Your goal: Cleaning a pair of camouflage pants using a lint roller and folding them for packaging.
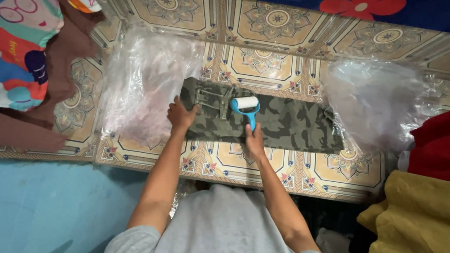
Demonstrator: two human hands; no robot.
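At the far left we saw a brightly printed cartoon-pattern cloth (9, 37) lying over a brown fabric (66, 52), with a pale blue mat (45, 204) below them. Next to these, a crumpled clear plastic bag (144, 78) lay on the patterned beige tiled floor (274, 27), just beside the left end of a folded camouflage-print garment in grey-green cotton (288, 126), which stretched flat across the tiles in the middle of the view.

Our left hand (181, 114) pressed down on the garment's left end, near its metal buckle, fingers curled over the edge of the cloth and holding it flat. Our right hand (254, 143) was closed around the blue plastic handle of a lint roller with a white cylindrical head (246, 106); the head rested on the garment, just right of the left hand, with the handle pointing back toward us. Our grey T-shirt (223, 232) filled the bottom centre.

Further right, a second crumpled clear plastic sheet (374, 100) touched the garment's right end. Beyond that a dark red cloth (445, 142) sat at the right edge, with a mustard-yellow fabric pile (429, 225) below it. Along the top edge ran a dark blue cloth with red flowers (365, 5).
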